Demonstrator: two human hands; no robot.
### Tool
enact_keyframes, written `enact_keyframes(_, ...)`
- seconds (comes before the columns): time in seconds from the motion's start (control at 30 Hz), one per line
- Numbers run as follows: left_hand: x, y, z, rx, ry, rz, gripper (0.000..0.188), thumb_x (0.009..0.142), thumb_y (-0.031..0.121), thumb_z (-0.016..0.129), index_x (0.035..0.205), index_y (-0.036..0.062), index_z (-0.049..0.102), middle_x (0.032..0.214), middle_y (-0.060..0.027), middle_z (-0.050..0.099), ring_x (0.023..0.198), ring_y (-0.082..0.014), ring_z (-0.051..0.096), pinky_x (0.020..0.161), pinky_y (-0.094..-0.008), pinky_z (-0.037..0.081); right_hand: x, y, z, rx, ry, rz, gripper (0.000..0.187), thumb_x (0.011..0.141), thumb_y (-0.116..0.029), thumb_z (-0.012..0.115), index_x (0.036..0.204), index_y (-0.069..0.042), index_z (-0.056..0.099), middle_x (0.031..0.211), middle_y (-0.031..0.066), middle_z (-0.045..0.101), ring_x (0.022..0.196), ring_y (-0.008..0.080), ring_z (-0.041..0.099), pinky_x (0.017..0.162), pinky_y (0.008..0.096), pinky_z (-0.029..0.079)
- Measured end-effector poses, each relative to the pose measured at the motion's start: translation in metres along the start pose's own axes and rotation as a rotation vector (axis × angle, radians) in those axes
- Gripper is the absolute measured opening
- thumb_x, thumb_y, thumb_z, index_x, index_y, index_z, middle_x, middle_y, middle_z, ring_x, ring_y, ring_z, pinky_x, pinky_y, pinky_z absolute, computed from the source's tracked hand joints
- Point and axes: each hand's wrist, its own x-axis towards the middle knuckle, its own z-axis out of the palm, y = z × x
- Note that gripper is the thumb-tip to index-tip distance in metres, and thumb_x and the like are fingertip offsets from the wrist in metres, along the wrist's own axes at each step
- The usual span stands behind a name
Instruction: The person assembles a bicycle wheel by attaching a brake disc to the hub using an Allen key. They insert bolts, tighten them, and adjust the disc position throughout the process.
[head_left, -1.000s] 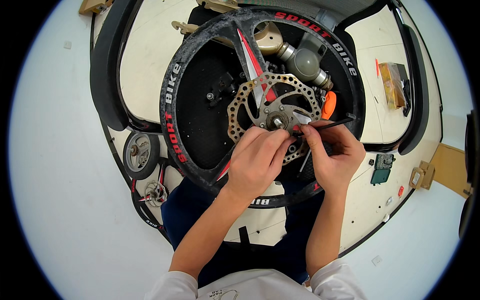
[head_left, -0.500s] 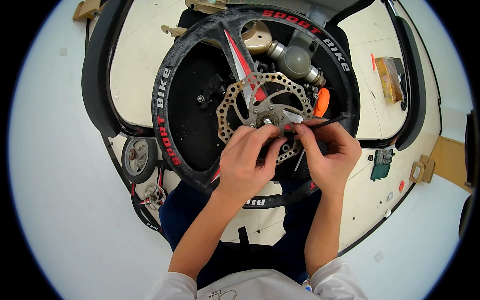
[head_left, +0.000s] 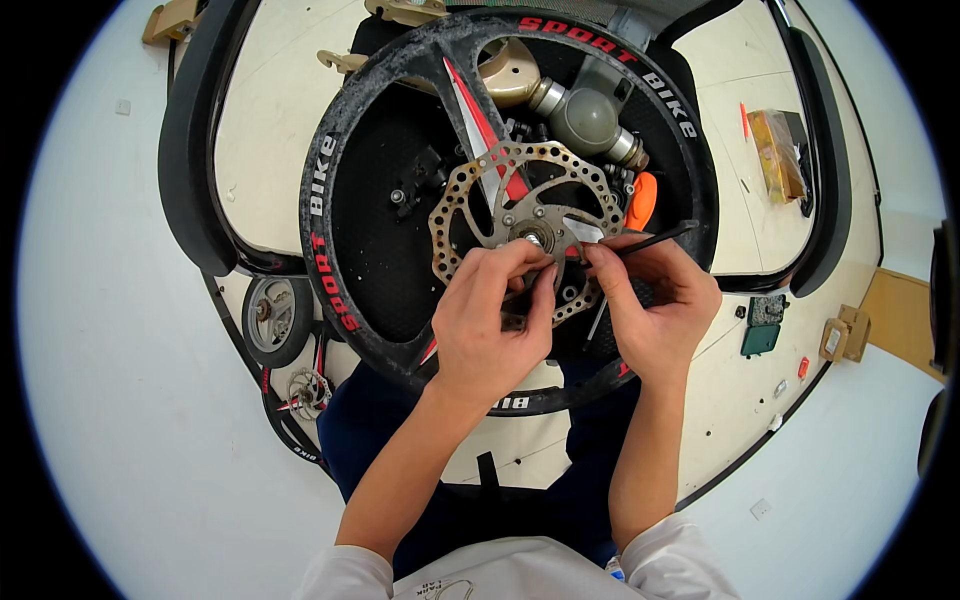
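Note:
A black bicycle wheel (head_left: pixel 330 165) with red and white lettering lies over a black chair seat, its disc brake rotor (head_left: pixel 449 212) facing up. Close to the axle (head_left: pixel 534 239) at the hub, my left hand (head_left: pixel 490 318) is closed in a pinch; whatever lies between the fingertips is too small and hidden to name. My right hand (head_left: pixel 662 305) grips a black hex key (head_left: pixel 655 240) with a bent end, its fingertips beside the rotor's inner arms. Below those fingers a thin metal rod (head_left: pixel 597 324) sticks out; I cannot tell whether it belongs to the key.
On the seat lie an orange-handled tool (head_left: pixel 642 200), a grey and beige metal fitting (head_left: pixel 588 122) and small dark parts (head_left: pixel 425 178). Chair armrests (head_left: pixel 190 150) flank the wheel. More wheels (head_left: pixel 277 318) stand at the left; boxes (head_left: pixel 848 335) and a green case (head_left: pixel 762 340) lie right.
My left fingers have shifted slightly down and left, so more of the axle shows. The right hand keeps its grip on the hex key, nearly still.

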Motion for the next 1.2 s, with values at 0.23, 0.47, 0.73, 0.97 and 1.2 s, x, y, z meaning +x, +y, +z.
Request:
enact_keyframes(0.23, 0.003, 0.004, 0.001, 0.009, 0.009, -0.084, 0.031, 0.081, 0.0, 0.079, 0.107, 0.0049, 0.063, 0.086, -0.0021, 0.076, 0.064, -0.0062, 0.058, 0.058, -0.0214, 0.044, -0.002, 0.001, 0.005, 0.061, -0.031, 0.006, 0.011, 0.082, 0.002, 0.079, 0.092, 0.002, 0.074, 0.077, 0.0071, 0.075, 0.067, 0.0114, 0.072, 0.065, 0.0227, 0.056)
enact_keyframes(0.47, 0.0, 0.004, 0.005, 0.021, 0.054, -0.077, 0.03, 0.082, -0.001, 0.079, 0.106, 0.0045, 0.063, 0.085, -0.0024, 0.076, 0.063, -0.0071, 0.06, 0.056, -0.0218, 0.044, -0.003, 0.006, 0.006, 0.08, -0.053, -0.031, 0.011, 0.083, 0.004, 0.077, 0.093, 0.005, 0.074, 0.086, 0.0097, 0.077, 0.074, 0.0143, 0.075, 0.069, 0.0237, 0.057)
enact_keyframes(0.73, 0.0, 0.005, 0.007, 0.008, 0.074, -0.065, 0.029, 0.083, -0.001, 0.078, 0.107, 0.0039, 0.063, 0.084, -0.0052, 0.075, 0.064, -0.0093, 0.063, 0.059, -0.0223, 0.049, -0.003, 0.006, 0.003, 0.04, -0.08, -0.048, 0.008, 0.082, 0.005, 0.075, 0.09, 0.007, 0.074, 0.089, 0.0102, 0.078, 0.076, 0.0153, 0.075, 0.07, 0.0241, 0.057)
enact_keyframes(0.97, -0.003, 0.0, 0.007, 0.008, 0.07, -0.041, 0.029, 0.083, -0.002, 0.076, 0.108, 0.0029, 0.063, 0.088, -0.0062, 0.076, 0.067, -0.0107, 0.065, 0.06, -0.0227, 0.049, -0.003, 0.003, 0.004, 0.043, -0.116, -0.037, 0.007, 0.082, 0.005, 0.075, 0.088, 0.008, 0.074, 0.089, 0.0097, 0.078, 0.076, 0.0153, 0.075, 0.071, 0.0247, 0.058)
enact_keyframes(1.2, -0.003, 0.002, 0.002, 0.019, 0.018, 0.011, 0.043, 0.078, -0.003, 0.078, 0.117, 0.0031, 0.06, 0.09, -0.0052, 0.075, 0.069, -0.0113, 0.067, 0.062, -0.0234, 0.052, -0.003, 0.002, 0.002, -0.03, -0.144, -0.061, 0.01, 0.082, 0.005, 0.075, 0.092, 0.006, 0.075, 0.092, 0.0109, 0.078, 0.077, 0.0172, 0.076, 0.073, 0.0251, 0.058)
